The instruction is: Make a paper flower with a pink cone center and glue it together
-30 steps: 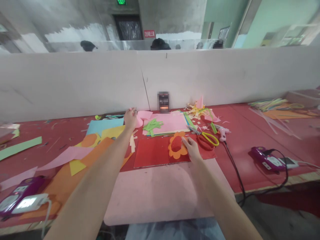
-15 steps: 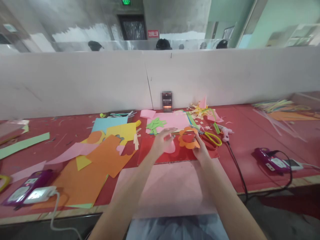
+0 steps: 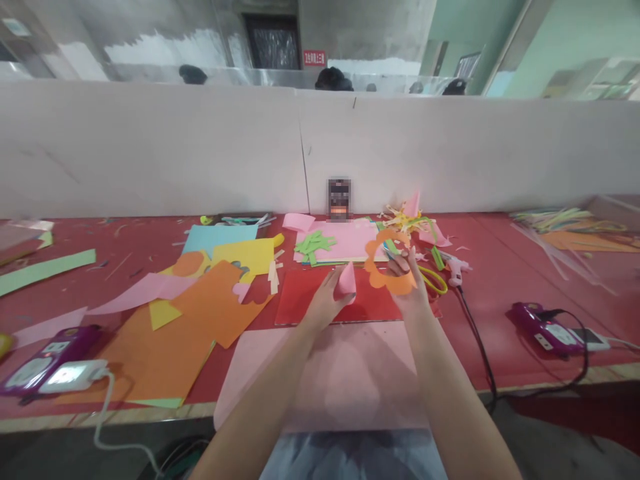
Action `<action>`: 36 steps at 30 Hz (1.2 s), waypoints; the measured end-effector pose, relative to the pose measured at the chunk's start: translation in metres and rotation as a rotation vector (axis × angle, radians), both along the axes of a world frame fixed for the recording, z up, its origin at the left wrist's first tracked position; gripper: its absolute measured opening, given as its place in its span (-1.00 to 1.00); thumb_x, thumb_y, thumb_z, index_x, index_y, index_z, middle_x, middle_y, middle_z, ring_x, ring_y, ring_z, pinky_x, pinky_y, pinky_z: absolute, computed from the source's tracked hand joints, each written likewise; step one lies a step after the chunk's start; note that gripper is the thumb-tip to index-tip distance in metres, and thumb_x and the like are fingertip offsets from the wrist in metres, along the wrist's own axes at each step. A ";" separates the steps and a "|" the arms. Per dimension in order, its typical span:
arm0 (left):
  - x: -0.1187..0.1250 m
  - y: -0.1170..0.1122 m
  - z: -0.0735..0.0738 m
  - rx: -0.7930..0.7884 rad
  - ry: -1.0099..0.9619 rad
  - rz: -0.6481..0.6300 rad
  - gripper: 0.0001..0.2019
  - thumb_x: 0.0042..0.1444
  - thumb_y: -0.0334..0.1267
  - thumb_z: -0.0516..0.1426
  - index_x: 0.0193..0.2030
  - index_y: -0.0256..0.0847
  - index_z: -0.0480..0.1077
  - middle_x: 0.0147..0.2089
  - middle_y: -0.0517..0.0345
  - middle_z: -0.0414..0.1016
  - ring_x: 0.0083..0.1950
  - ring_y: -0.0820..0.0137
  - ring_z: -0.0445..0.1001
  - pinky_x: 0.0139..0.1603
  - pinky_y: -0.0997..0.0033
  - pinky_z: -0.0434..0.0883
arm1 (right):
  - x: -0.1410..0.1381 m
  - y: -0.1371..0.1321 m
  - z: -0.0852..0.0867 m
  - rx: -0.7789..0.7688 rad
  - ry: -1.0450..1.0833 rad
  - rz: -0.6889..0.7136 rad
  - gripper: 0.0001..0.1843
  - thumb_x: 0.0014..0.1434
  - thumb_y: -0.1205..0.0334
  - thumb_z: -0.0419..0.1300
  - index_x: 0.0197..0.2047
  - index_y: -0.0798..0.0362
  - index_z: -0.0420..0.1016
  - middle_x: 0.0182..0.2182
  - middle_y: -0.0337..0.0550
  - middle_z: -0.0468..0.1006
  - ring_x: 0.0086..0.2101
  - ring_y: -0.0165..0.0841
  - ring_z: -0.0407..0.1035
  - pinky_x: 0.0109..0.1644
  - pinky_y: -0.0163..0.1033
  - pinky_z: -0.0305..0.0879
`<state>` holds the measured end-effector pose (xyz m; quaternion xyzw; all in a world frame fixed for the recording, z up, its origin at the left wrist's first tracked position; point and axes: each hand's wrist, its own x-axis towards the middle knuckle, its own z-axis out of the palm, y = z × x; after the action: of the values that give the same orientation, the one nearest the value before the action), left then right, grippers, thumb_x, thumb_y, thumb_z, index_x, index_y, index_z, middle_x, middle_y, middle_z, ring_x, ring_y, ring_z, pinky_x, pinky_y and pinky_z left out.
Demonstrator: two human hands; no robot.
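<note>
Head view: left hand [image 3: 326, 303] gripping pink paper cone [image 3: 346, 283], tip up, over red board [image 3: 295, 300]. Right hand [image 3: 414, 290] pinching orange wavy-edged paper ring [image 3: 399, 285] by its right side, above the board's right part, apart from cone. Scissors [image 3: 435, 281] partly hidden behind right hand; glue gun [image 3: 456, 272] farther right. Green paper strips [image 3: 315, 247] on pink sheet [image 3: 354, 239] beyond board.
</note>
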<state>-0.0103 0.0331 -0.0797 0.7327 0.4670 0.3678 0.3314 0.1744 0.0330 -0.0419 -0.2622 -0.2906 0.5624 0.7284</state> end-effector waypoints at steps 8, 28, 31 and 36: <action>-0.003 0.003 -0.003 -0.044 -0.342 0.015 -0.55 0.06 -0.16 0.05 0.12 -0.10 0.18 0.17 0.01 0.22 0.18 0.28 0.21 0.12 0.25 0.22 | -0.035 -0.003 0.000 -0.165 -0.393 0.027 -0.64 -0.12 -0.02 0.24 -0.59 0.05 0.21 -0.67 -0.37 0.19 -0.65 -0.56 0.04 -0.60 -0.40 -0.03; -0.017 0.022 -0.013 -0.047 -0.134 0.413 -0.63 0.00 -0.30 0.08 0.01 -0.13 0.28 -0.29 0.13 0.47 -0.26 0.42 0.45 -0.17 0.38 0.39 | -0.038 -0.006 -0.062 -0.285 -1.071 -0.340 -0.76 0.01 0.03 0.08 -0.33 -0.01 0.40 -0.46 -0.22 0.49 -0.45 -0.36 0.34 -0.35 -0.29 0.21; -0.017 0.020 -0.012 -0.027 -0.144 0.402 -0.62 0.04 -0.35 0.04 0.04 -0.11 0.26 -0.12 0.08 0.47 -0.15 0.40 0.45 -0.08 0.33 0.38 | -0.038 -0.006 -0.063 -0.323 -1.151 -0.375 -0.76 0.04 0.03 0.05 -0.29 -0.02 0.39 -0.40 -0.20 0.50 -0.42 -0.34 0.34 -0.31 -0.25 0.20; -0.017 0.020 -0.013 -0.009 -0.125 0.400 -0.68 0.05 -0.39 0.01 -0.03 -0.16 0.32 -0.02 0.05 0.43 -0.06 0.38 0.42 0.02 0.29 0.34 | -0.035 -0.004 -0.067 -0.279 -1.235 -0.472 -0.77 0.04 0.14 0.06 -0.26 0.05 0.39 -0.24 -0.07 0.42 -0.34 -0.32 0.32 -0.23 -0.22 0.21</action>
<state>-0.0275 0.0534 -0.0923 0.5995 0.5834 0.4689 0.2835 0.1390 0.0293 -0.1085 -0.6836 -0.5133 0.1673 0.4912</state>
